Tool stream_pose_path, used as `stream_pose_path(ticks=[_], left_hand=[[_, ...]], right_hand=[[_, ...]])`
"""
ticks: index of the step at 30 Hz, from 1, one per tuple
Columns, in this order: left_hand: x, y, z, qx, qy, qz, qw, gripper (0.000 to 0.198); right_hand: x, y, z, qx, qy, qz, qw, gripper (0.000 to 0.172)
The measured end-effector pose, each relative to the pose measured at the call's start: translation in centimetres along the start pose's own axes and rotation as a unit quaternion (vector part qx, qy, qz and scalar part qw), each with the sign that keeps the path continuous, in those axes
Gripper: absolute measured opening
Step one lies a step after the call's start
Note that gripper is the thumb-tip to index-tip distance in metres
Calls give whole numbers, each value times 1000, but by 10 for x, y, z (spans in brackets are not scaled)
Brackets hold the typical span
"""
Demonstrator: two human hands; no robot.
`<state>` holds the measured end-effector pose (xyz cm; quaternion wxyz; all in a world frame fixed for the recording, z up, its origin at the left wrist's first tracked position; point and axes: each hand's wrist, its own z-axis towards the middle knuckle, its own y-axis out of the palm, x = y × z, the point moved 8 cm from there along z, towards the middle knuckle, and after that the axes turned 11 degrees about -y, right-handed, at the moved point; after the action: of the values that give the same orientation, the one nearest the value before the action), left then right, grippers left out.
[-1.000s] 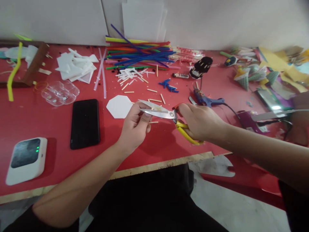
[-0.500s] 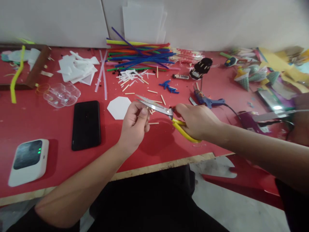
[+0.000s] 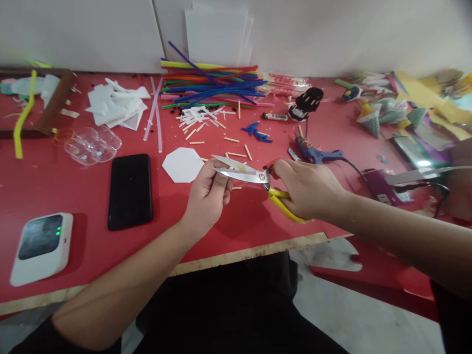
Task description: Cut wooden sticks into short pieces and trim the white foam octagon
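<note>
My right hand (image 3: 308,189) is wrapped round the yellow handles of a pair of scissors (image 3: 250,176), its blades pointing left and parted. Close to the blades, my left hand (image 3: 210,189) pinches a small pale stick (image 3: 231,168) between thumb and fingers; most of it is hidden. Just behind the left hand lies a white octagonal card (image 3: 181,164). Short cut sticks (image 3: 248,152) are scattered on the red table beyond the scissors, near a little heap of blue pieces (image 3: 257,132).
A black phone (image 3: 130,191) and a white device (image 3: 42,249) lie at left. Coloured pipe cleaners (image 3: 217,88) and white paper scraps (image 3: 116,105) fill the back. To the right are a blue glue gun (image 3: 317,151) with its cord and paper cones (image 3: 370,120).
The scissors' blades have spread apart and turned slightly, now overlapping my left fingertips. Both hands have shifted a little to the right and down.
</note>
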<state>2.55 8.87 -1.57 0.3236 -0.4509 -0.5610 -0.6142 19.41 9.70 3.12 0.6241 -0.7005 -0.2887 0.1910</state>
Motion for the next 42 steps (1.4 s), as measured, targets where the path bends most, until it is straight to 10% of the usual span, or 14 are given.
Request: stream_pose_path(ticks=[42], left_hand=[[3,5,-1,-57,-8,-21,998,23]], right_hand=[[-1,-12,4,1,-10,-31,999,39]])
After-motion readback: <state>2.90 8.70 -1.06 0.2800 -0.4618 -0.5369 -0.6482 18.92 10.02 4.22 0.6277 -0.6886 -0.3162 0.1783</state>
